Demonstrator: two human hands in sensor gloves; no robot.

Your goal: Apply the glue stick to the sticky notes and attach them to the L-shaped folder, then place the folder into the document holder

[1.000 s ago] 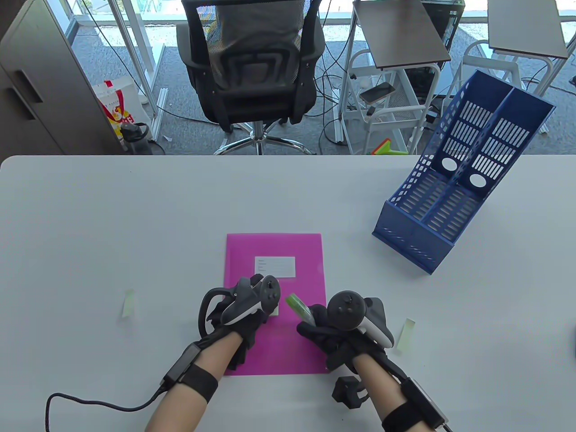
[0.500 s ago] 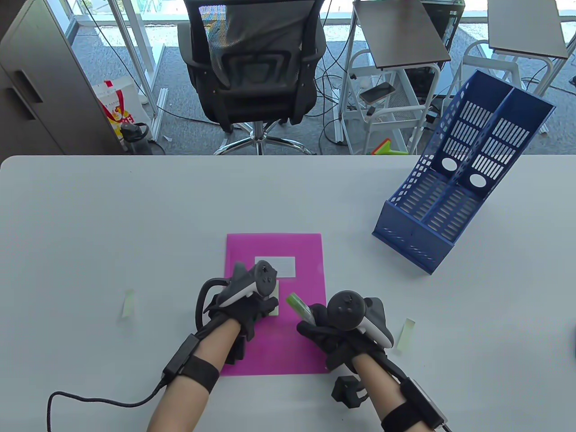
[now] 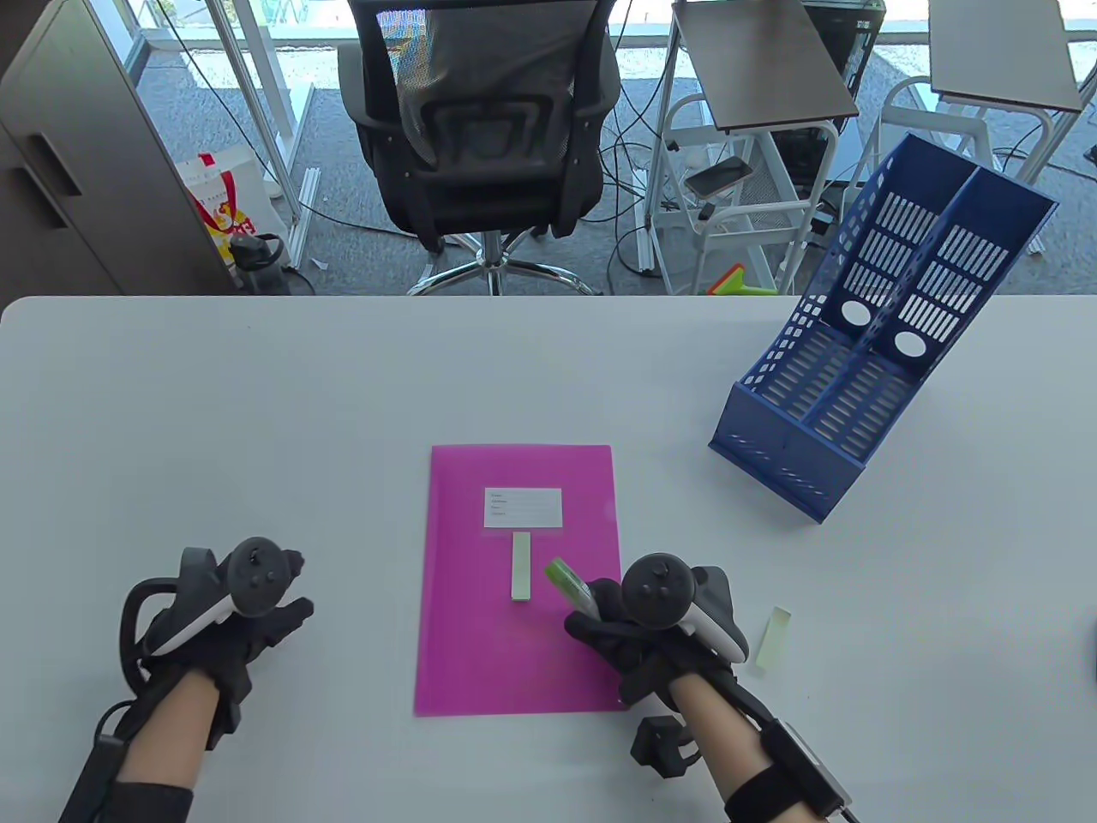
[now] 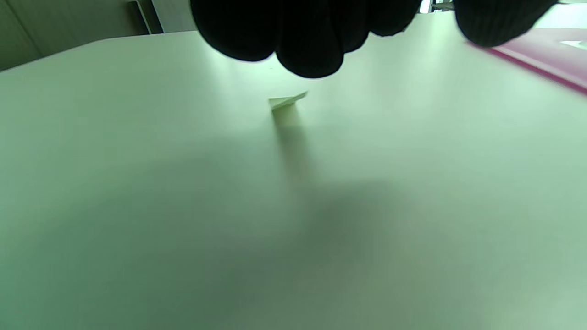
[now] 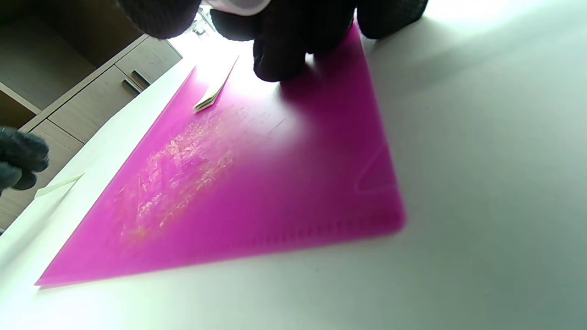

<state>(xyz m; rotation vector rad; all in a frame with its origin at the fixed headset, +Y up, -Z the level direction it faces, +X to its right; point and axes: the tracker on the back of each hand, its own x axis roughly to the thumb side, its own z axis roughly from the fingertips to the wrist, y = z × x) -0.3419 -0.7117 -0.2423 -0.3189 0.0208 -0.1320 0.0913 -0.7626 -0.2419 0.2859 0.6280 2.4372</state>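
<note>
A pink L-shaped folder (image 3: 514, 634) lies flat at the table's middle, with a white label (image 3: 523, 507) and a pale green sticky note (image 3: 521, 566) lying on it below the label. My right hand (image 3: 604, 621) rests on the folder's right edge and grips a green glue stick (image 3: 566, 581). My left hand (image 3: 287, 604) hovers over the table left of the folder and holds nothing. A loose sticky note (image 4: 288, 101) lies just beyond its fingertips (image 4: 312, 46). Another loose sticky note (image 3: 774, 639) lies right of my right hand. The right wrist view shows glue smears (image 5: 183, 169) on the folder (image 5: 275, 192).
The blue two-slot document holder (image 3: 857, 377) stands tilted at the table's far right. A small black object (image 3: 660, 746) sits beside my right wrist. An office chair (image 3: 488, 129) and carts stand beyond the table's far edge.
My left hand left the sticky note on the folder and moved far left, over the loose note there. The folder's lower edge shifted slightly left. The right hand stayed put.
</note>
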